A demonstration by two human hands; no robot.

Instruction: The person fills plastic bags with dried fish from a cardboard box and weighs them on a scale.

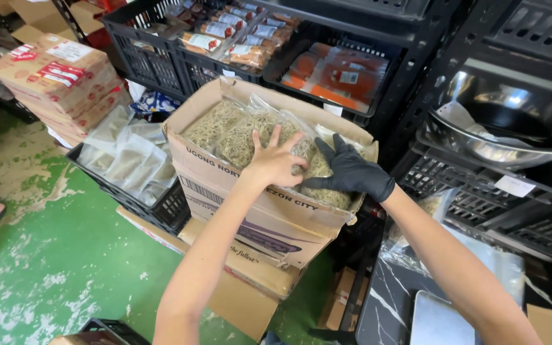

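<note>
Both hands press flat on clear bags of dried noodles (237,131), nothing clamped: bare left hand (275,161) with fingers spread, black-gloved right hand (351,171) just beside it, fingers open. Bags fill the open cardboard box (225,182) beneath them. Left of it, black crate (161,207) holds more bags.
</note>
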